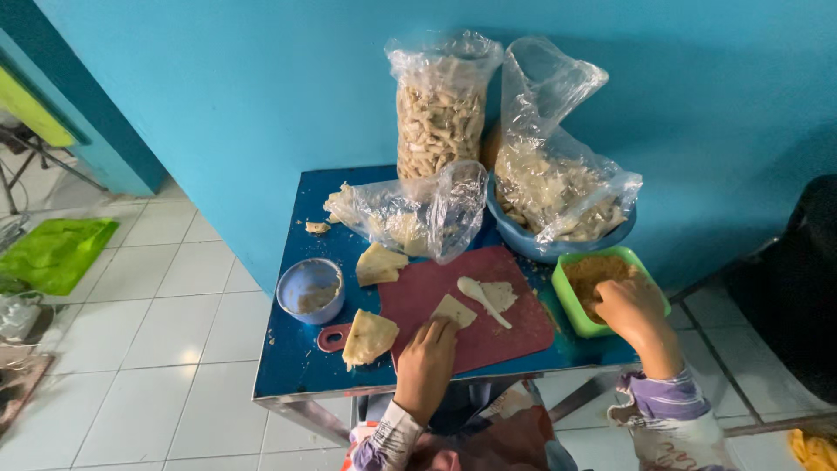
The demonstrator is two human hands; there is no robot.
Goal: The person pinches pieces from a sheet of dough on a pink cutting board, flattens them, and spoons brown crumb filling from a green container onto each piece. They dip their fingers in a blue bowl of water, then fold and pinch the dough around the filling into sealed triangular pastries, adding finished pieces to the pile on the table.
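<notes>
My left hand (425,359) rests on the red cutting board (514,327), fingertips on a small pale triangle of dough wrapper (454,310). My right hand (634,310) reaches into a green square container (568,292) of brown filling, fingers curled in the filling. A white spoon (482,299) lies on the board over another pale wrapper piece (501,295). More folded wrappers sit to the left, one (369,337) near the board's handle and one (379,263) farther back.
A small blue bowl (310,290) with paste stands at the left of the blue table (292,362). Behind are plastic bags of snacks (440,113), a blue basin (523,240) with a filled bag (558,187), and a bag of wrappers (410,214). Turquoise wall behind; white tiled floor left.
</notes>
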